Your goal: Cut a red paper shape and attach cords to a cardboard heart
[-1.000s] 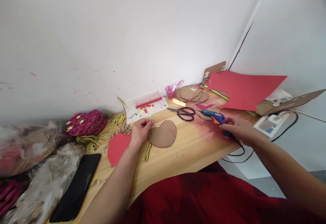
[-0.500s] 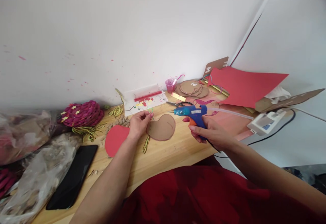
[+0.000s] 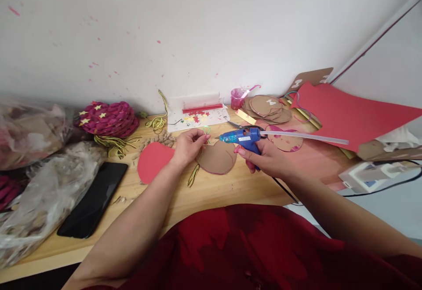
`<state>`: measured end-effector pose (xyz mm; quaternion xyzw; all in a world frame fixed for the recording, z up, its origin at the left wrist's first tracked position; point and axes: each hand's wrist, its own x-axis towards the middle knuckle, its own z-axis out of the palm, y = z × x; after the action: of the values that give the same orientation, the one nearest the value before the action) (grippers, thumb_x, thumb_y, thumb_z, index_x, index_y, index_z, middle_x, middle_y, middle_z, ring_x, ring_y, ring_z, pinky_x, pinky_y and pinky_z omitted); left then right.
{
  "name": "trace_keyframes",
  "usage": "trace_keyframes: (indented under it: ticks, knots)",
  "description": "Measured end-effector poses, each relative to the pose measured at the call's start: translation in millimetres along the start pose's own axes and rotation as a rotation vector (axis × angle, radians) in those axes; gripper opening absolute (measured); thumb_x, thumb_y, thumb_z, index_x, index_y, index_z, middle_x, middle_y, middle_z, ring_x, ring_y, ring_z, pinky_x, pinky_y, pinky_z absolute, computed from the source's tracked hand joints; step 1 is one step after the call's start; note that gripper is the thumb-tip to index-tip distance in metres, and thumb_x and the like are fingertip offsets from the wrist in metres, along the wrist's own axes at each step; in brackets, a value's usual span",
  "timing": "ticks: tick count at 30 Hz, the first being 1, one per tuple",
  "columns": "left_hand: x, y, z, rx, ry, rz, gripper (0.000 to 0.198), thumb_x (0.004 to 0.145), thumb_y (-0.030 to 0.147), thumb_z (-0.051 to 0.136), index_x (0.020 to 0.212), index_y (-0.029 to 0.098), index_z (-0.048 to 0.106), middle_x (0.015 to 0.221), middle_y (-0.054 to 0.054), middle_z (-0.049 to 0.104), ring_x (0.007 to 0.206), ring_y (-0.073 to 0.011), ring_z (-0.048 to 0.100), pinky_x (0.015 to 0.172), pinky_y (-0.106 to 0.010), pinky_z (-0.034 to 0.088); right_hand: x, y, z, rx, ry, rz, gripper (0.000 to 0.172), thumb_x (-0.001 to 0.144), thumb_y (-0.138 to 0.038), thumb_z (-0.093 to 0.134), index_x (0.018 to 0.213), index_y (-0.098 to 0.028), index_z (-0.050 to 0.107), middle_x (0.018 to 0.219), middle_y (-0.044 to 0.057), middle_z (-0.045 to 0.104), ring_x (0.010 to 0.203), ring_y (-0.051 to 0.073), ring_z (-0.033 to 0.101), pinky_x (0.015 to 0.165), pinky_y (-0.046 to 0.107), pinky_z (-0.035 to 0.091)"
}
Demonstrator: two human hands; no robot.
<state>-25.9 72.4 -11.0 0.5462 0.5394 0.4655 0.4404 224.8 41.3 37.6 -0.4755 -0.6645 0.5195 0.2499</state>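
In my right hand (image 3: 260,156) is a blue glue gun (image 3: 245,138) with a long clear glue stick in its back. The nozzle points left, close to the fingertips of my left hand (image 3: 191,146). Those fingers pinch a thin green and yellow cord (image 3: 199,160) that has a small green loop at the top and a yarn end hanging below. Under the nozzle and cord lies a round brown cardboard piece (image 3: 216,160). A red paper shape (image 3: 153,162) is partly behind my left wrist.
Left are a black phone (image 3: 95,200), plastic bags (image 3: 49,202) and a magenta braided bundle (image 3: 107,120). Behind stand a pink cup (image 3: 238,99) and stacked cardboard (image 3: 267,107). Right are red paper (image 3: 352,107) and a white power strip (image 3: 365,176).
The view has shifted right and down. The glue gun has come closer to my left fingers, its nozzle now over the upper edge of the cardboard piece.
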Motion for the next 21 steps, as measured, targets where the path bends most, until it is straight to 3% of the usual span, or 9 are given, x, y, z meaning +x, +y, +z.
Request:
trace_keyframes:
  ticks: [5,11,16,21]
  knots:
    - [-1.7,-7.2,3.6,0.026,-0.042,-0.003,0.028,0.077,0.045,0.072,0.077,0.019,0.063,0.065,0.000,0.064,0.055,-0.0139,0.060,0.055,-0.025,0.046,11.8,2.7,1.6,-0.065,0.003,0.002,0.048,0.086,-0.066,0.063,0.077,-0.021,0.048,0.052,-0.003,0.054,0.044,0.012,0.051,0.044,0.024,0.040]
    - [-3.7,-8.7,5.5,0.051,-0.046,0.012,0.024,0.082,0.042,0.069,0.078,0.019,0.062,0.069,-0.001,0.065,0.060,-0.0144,0.060,0.059,-0.026,0.046,17.5,19.6,2.6,-0.106,0.011,0.047,0.050,0.087,-0.067,0.060,0.072,-0.021,0.051,0.054,-0.001,0.056,0.046,0.013,0.053,0.046,0.026,0.041]
    - [-3.9,-9.9,5.2,0.065,-0.073,0.049,0.021,0.087,0.039,0.065,0.080,0.020,0.059,0.071,-0.001,0.066,0.065,-0.0143,0.059,0.063,-0.025,0.046,18.9,33.3,5.3,-0.027,0.001,0.074,0.048,0.086,-0.067,0.064,0.075,-0.021,0.054,0.062,-0.001,0.056,0.048,0.013,0.054,0.046,0.027,0.044]
    - [-5.3,-8.5,5.2,0.072,-0.075,0.065,0.020,0.089,0.038,0.064,0.084,0.020,0.059,0.075,-0.001,0.066,0.066,-0.0140,0.058,0.063,-0.026,0.044,16.8,25.1,2.3,-0.064,-0.034,0.059,0.042,0.088,-0.062,0.063,0.080,-0.022,0.057,0.062,0.000,0.056,0.049,0.015,0.054,0.046,0.029,0.042]
